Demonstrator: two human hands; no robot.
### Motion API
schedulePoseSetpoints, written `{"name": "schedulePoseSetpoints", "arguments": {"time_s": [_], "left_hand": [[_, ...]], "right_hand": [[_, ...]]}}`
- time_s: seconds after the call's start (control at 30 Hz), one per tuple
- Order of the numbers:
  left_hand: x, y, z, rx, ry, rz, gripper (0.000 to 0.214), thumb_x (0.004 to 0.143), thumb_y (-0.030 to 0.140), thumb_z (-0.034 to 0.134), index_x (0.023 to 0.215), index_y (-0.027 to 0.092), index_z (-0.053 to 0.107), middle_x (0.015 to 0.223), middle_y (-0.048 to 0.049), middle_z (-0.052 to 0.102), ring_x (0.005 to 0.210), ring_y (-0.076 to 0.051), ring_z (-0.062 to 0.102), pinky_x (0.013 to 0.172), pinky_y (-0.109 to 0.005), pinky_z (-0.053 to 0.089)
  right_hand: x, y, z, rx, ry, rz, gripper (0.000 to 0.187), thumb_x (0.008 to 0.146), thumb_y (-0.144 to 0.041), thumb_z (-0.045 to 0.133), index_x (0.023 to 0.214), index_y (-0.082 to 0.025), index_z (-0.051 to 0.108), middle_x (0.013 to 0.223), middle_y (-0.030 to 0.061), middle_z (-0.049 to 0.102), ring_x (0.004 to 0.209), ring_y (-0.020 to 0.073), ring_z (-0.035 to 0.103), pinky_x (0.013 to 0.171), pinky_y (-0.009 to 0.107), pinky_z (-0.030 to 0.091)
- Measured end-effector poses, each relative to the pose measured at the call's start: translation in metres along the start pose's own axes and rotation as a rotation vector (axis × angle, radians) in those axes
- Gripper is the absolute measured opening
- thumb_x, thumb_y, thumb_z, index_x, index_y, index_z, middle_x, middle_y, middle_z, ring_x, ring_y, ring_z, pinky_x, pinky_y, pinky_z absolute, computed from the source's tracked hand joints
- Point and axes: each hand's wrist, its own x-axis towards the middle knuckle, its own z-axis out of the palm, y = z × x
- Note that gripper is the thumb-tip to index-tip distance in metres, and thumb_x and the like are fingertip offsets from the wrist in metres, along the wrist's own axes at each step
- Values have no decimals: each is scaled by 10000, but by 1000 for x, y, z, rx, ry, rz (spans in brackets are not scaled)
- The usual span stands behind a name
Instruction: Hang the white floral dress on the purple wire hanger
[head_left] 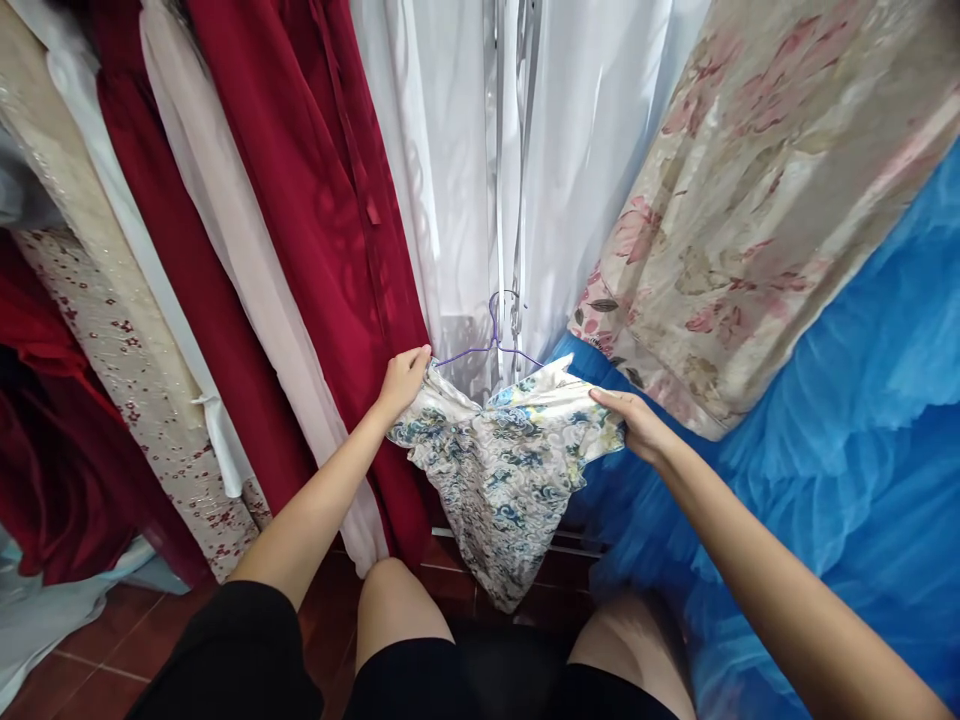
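Observation:
A floral blouse in white, blue and yellow hangs in front of me on a thin purple wire hanger. My left hand is closed on its left shoulder, near the end of the hanger. At the opposite side, my right hand pinches the right sleeve, thumb on top of the cloth. The blouse is spread between both hands, its gathered body narrowing toward the bottom. The hanger's hook stands up against white fabric, and the ends of its arms are hidden inside the blouse.
Long dark red dresses and a pale pink one hang at the left. White gowns hang straight ahead. On the right are a beige floral dress and a blue ruffled gown. Below lies a red tiled floor.

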Motion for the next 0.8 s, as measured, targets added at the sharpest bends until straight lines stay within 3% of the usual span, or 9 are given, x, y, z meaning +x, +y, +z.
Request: {"name": "schedulePoseSetpoints", "arguments": {"time_s": [0.17,0.37,0.53,0.6,0.67,0.73,0.8], "left_hand": [[-7,27,7,127,-25,114,425,909,569,513,729,186,557,655,21,503,631,-134,443,614,-253,293],[-10,31,34,162,-59,73,513,913,572,498,595,187,378,577,43,297,565,-110,301,563,-265,198],[-9,35,38,140,-11,57,489,940,548,446,609,193,387,571,37,333,567,-119,326,571,-266,213],[-7,33,33,150,30,40,431,926,524,482,648,199,435,587,30,401,585,-131,377,583,-263,240],[-7,30,29,134,78,35,376,909,509,521,694,207,460,623,21,459,612,-142,421,597,-260,270],[-12,27,27,39,128,6,400,923,533,497,692,213,430,632,17,462,618,-145,432,597,-259,295],[-21,28,29,-150,160,-72,479,960,593,392,658,221,366,597,18,417,576,-140,409,562,-261,306]], "right_hand": [[-4,-34,16,112,178,-181,268,709,-437,824,748,-187,736,679,39,769,592,219,715,527,280,560],[-18,-40,13,156,224,-183,250,717,-423,818,733,-199,708,666,29,753,618,216,719,539,274,575],[-13,-57,23,215,204,-220,299,775,-511,726,819,-215,706,700,50,752,737,254,742,650,318,610],[-26,-64,39,165,129,-240,389,812,-597,649,893,-224,722,746,70,758,810,276,744,682,336,607],[-51,-67,58,31,-41,-256,492,807,-680,614,959,-229,740,815,84,767,868,291,738,716,349,598],[-83,-66,76,-184,-360,-264,549,795,-713,618,1017,-231,758,922,88,772,939,304,721,795,381,588],[-110,-59,87,-417,-674,-304,476,839,-627,641,1103,-248,757,1079,78,756,1061,310,684,931,426,547]]}}
